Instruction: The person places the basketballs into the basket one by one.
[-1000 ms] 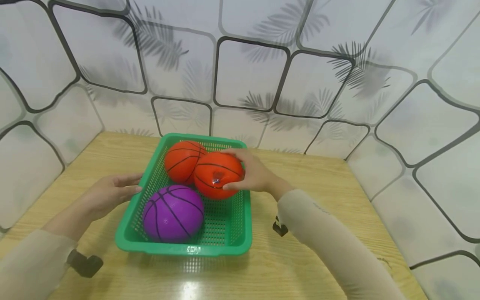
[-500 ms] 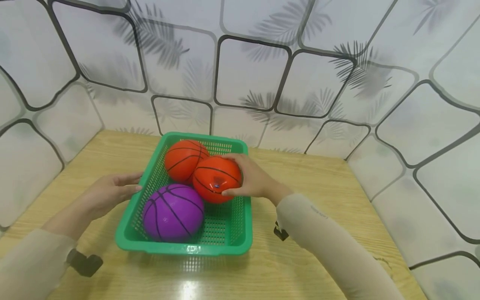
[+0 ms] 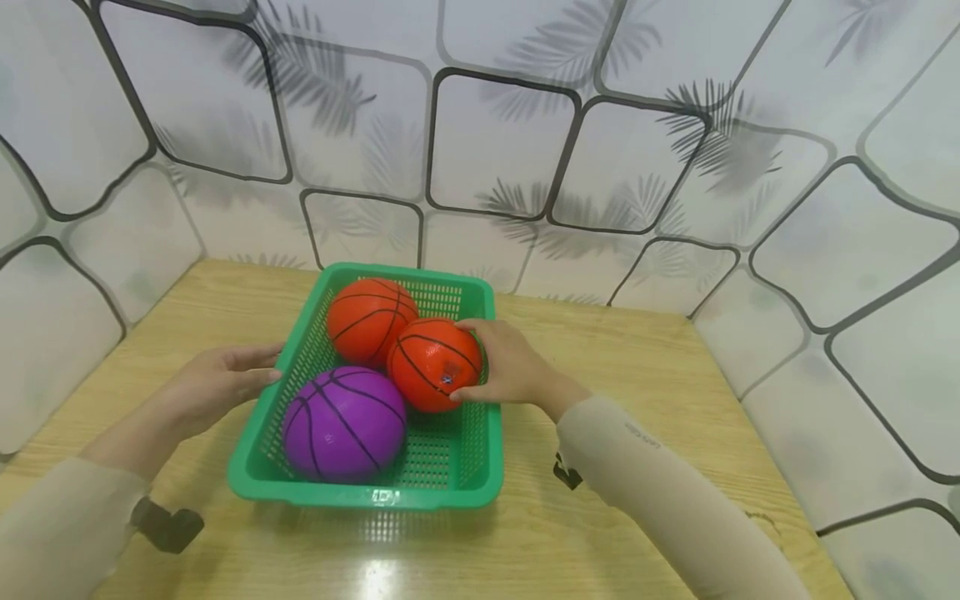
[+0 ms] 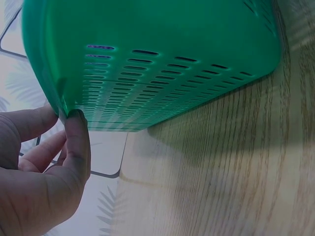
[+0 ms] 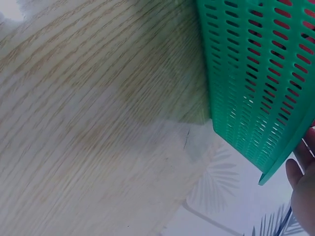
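Observation:
A green plastic basket (image 3: pixel 360 495) with slotted walls holds a purple toy basketball (image 3: pixel 345 427) at its near left and an orange-red one (image 3: pixel 366 315) at the back left. A second orange-red basketball (image 3: pixel 429 367) lies against both, toward the right wall. My right hand (image 3: pixel 517 367) reaches over the right rim and holds this ball, thumb on its near side and fingers at the far side. On the left, my left hand (image 3: pixel 213 387) pinches the basket's rim; the left wrist view shows the thumb and fingers (image 4: pixel 76 142) on either side of the rim.
The basket stands on a light wood-grain table (image 3: pixel 600 500). Behind and on both sides rises a patterned wall covering (image 3: pixel 502 142) with dark outlines and leaf prints. Black wrist straps (image 3: pixel 168 529) show at both sleeves.
My right hand has come down and slightly nearer with the second orange-red ball, which has settled lower in the basket and turned a little. My left hand stays at the rim.

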